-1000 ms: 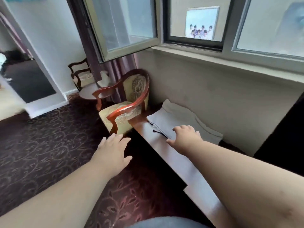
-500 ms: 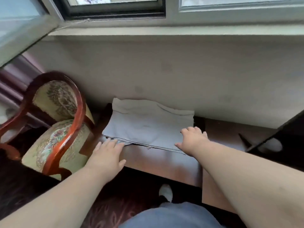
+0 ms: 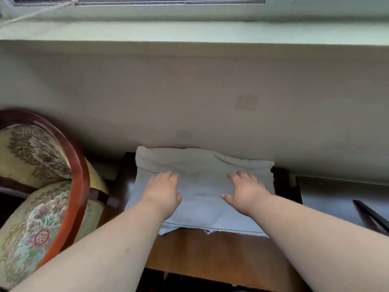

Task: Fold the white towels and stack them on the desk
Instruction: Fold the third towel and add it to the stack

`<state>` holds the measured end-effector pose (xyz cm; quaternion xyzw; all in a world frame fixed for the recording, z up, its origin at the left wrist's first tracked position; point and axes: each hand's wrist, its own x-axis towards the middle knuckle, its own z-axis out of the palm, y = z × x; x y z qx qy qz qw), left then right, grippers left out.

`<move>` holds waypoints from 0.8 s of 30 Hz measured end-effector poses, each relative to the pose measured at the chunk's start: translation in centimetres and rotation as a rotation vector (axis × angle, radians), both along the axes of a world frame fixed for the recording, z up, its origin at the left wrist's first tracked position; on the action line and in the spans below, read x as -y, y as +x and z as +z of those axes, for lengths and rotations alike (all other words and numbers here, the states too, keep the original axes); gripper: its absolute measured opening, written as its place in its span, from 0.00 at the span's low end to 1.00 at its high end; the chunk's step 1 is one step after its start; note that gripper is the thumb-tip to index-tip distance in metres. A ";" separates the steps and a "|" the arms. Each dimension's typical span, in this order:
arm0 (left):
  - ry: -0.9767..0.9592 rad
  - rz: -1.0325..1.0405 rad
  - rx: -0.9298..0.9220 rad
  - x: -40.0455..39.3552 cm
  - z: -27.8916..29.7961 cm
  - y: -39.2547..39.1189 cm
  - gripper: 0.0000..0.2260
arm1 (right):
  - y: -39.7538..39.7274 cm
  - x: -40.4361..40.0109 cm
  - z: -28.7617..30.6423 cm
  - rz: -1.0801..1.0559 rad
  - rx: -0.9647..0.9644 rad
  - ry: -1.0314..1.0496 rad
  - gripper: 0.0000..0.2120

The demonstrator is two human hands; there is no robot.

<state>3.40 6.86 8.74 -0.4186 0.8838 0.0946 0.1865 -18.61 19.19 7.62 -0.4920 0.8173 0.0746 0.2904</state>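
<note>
Both hands lie flat on the white towel, palms down and fingers spread: the left hand on its left half, the right hand on its right half, a bare strip of cloth between them. Neither hand pinches or curls round anything.

One folded towel is all I can count; whether more layers lie under it I cannot tell. It sits on the wooden desk, its far edge pushed up against the wall and slightly rumpled there. Its near hem is frayed, with a few loose threads, and stops short of the desk's front edge, leaving a bare band of brown wood in front of the towel. The towel's left edge hangs close to the desk's left end, and its right edge stops near a seam where a darker surface begins.

Left of the towel, just past the desk's end, stands one armchair with a curved red-brown wooden frame and floral upholstery, close enough to crowd that side. Right of the towel, the darker surface offers open room, with one dark slanted object at its far right edge, too cut off to identify. Above the towel, the wall rises to one pale window sill
</note>
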 end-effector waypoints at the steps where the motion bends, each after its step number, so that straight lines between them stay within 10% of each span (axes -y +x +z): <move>1: 0.015 -0.023 -0.019 1.4 -1.0 -0.7 0.27 | 0.1 0.6 -0.8 -0.008 0.003 -0.005 0.36; 17: 0.062 -0.193 0.009 19.4 -15.0 -7.6 0.24 | -5.8 14.9 -13.5 -0.159 -0.010 0.007 0.30; 24: -0.053 -0.246 -0.182 20.1 -16.8 -6.4 0.16 | -6.9 15.0 -17.3 -0.095 -0.151 -0.067 0.13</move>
